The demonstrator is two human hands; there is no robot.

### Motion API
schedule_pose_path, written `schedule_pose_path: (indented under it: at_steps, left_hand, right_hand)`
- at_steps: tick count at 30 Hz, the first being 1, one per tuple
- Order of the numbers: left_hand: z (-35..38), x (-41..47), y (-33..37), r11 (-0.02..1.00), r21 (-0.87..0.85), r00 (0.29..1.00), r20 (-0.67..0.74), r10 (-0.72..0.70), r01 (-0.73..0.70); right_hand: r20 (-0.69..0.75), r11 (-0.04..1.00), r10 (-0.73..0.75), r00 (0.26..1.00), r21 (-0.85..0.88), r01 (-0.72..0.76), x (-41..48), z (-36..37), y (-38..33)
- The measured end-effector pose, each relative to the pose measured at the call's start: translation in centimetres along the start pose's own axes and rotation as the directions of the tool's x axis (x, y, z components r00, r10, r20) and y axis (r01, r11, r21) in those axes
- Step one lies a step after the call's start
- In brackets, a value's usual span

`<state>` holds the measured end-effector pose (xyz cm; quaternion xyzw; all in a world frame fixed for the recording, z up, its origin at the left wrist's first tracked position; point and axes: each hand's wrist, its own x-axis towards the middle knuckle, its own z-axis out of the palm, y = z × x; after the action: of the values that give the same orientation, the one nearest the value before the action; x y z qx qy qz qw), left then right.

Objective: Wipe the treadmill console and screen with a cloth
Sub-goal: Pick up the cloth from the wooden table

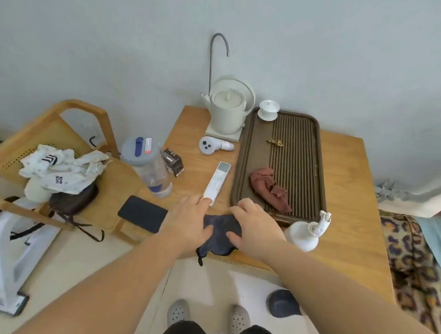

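Note:
A dark blue-grey cloth (221,234) lies crumpled at the near edge of a wooden table (349,211), one corner hanging over the edge. My left hand (189,220) rests on its left side, thumb pressed into the fabric. My right hand (255,227) covers its right side, fingers curled onto the cloth. Both hands are touching it; the cloth still rests on the table. No treadmill console or screen is in view.
On the table: a white remote (218,181), a brown slatted tea tray (280,163) with a reddish rag (268,190), a white kettle (230,107), a white jug (306,232), a plastic bottle (148,165), a black phone (142,213). A wooden chair (68,159) with clothes stands left.

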<state>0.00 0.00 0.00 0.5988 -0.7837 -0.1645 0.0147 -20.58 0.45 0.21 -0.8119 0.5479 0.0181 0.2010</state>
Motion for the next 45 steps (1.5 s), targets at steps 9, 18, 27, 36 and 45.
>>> schedule_pose_path:
  at_steps: [9, 18, 27, 36, 45]
  left_hand:
    - [6.7, 2.6, -1.3, 0.968, 0.248, 0.934, 0.335, -0.123, 0.039]
    - [10.6, 0.5, -0.7, 0.937, 0.35, 0.895, 0.414, -0.164, 0.01]
    - [12.2, -0.5, -1.7, 0.988, 0.139, 0.985, 0.151, -0.082, 0.061]
    - [6.5, -5.3, -1.3, 0.428, -0.763, 0.78, 0.157, -0.605, 0.485]
    - [2.1, -16.2, -5.6, 0.186, -0.843, 0.665, 0.242, -0.707, 0.504]
  right_hand:
    - [0.308, 0.971, -0.02, 0.951, -0.219, 0.091, 2.3, 6.5, 2.8]
    - [0.374, 0.969, 0.013, 0.927, -0.234, 0.081, 0.6, 10.2, 5.4]
    - [0.209, 0.977, -0.055, 0.976, -0.19, 0.096, 0.9, 8.1, 5.3]
    - [-0.033, 0.944, -0.132, 0.991, 0.302, 0.136, 1.6, 4.5, 4.0]
    - [0.117, 0.861, -0.318, 0.941, 0.452, 0.234, 4.4, 3.3, -7.7]
